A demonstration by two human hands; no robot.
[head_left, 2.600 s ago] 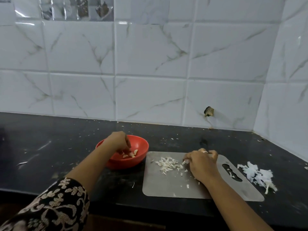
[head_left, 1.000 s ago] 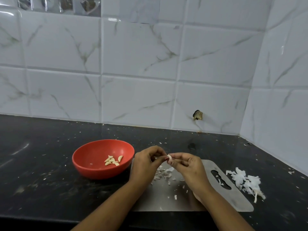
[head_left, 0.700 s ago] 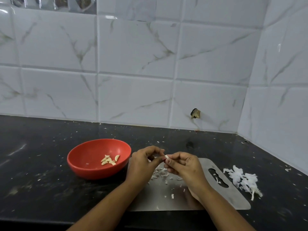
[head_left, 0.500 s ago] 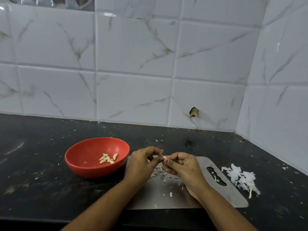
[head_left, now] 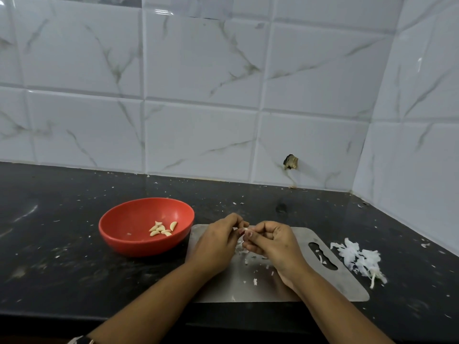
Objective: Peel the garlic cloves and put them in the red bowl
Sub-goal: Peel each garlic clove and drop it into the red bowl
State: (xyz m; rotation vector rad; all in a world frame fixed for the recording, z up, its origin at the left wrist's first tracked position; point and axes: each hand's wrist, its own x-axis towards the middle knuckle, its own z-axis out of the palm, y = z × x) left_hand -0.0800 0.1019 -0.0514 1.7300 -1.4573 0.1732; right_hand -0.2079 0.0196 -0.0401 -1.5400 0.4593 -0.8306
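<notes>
The red bowl (head_left: 129, 229) sits on the black counter, left of my hands, with several peeled garlic cloves (head_left: 162, 229) inside. My left hand (head_left: 216, 242) and my right hand (head_left: 270, 242) meet above the steel cutting board (head_left: 335, 286). Both pinch one small white garlic clove (head_left: 245, 229) between their fingertips. Bits of white skin and small pieces (head_left: 248, 256) lie on the board under my hands, partly hidden.
A heap of white garlic skins (head_left: 360, 259) lies on the counter right of the board. The tiled wall runs behind and turns a corner at the right. Skin flakes are scattered over the black counter (head_left: 62, 256).
My left hand left the bowl and my right hand rose from the board; they came together on one clove. Over the last second the hands have barely moved; the view shifted.
</notes>
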